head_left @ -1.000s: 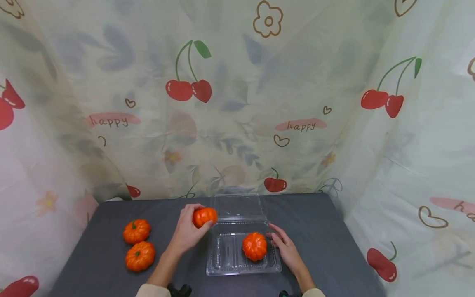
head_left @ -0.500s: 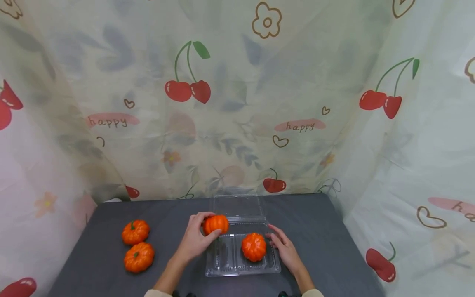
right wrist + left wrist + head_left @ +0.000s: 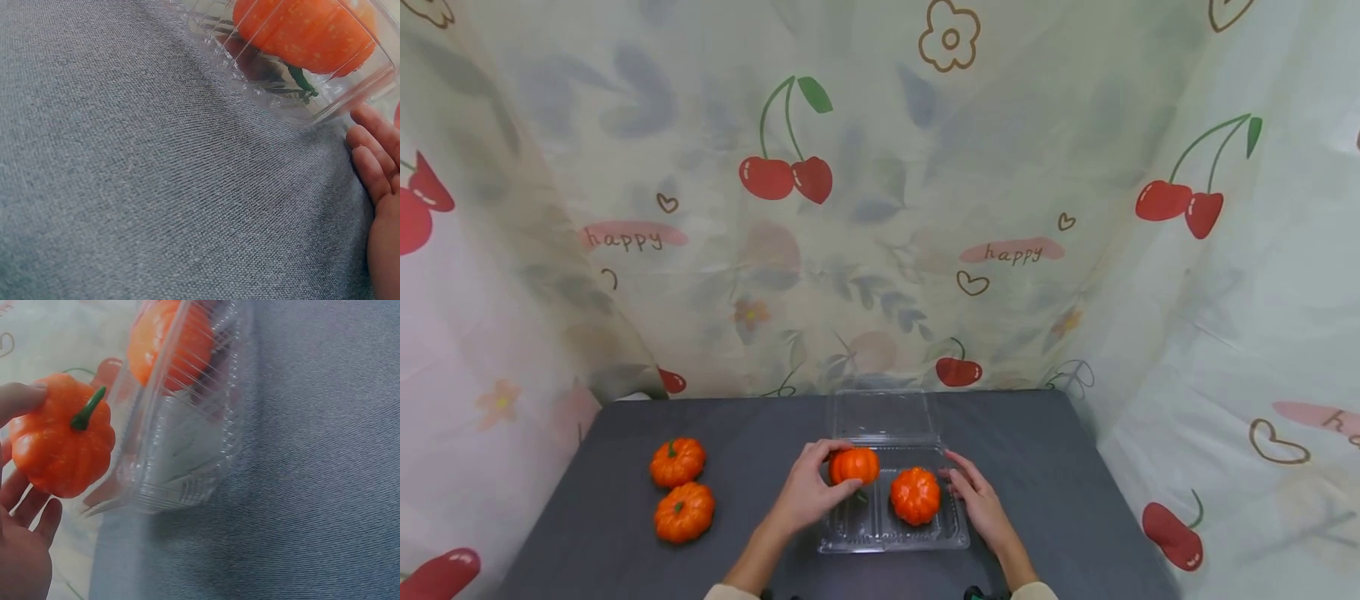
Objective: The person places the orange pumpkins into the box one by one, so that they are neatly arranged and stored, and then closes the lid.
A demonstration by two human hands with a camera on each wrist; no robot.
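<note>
My left hand (image 3: pixel 811 492) grips a small orange pumpkin (image 3: pixel 856 466) between thumb and fingers, above the left half of a clear plastic container (image 3: pixel 850 547). Its green stem (image 3: pixel 88 409) faces the camera in the left wrist view. A second pumpkin (image 3: pixel 915 496) sits inside the container's right half, its stem pointing down in the right wrist view. My right hand (image 3: pixel 985 506) lies along the container's right side with relaxed fingers (image 3: pixel 369 165). Whether those fingertips touch the wall, I cannot tell.
Two more orange pumpkins, one farther back (image 3: pixel 677 462) and one nearer (image 3: pixel 685 512), stand on the left of the dark grey tabletop (image 3: pixel 1037 450). The container's clear lid (image 3: pixel 883 414) lies folded back behind it. A patterned curtain (image 3: pixel 880 250) encloses the back and sides.
My left hand has carried its pumpkin rightward and toward me, from the container's left edge to over its left half. The right hand has stayed at the container's right side.
</note>
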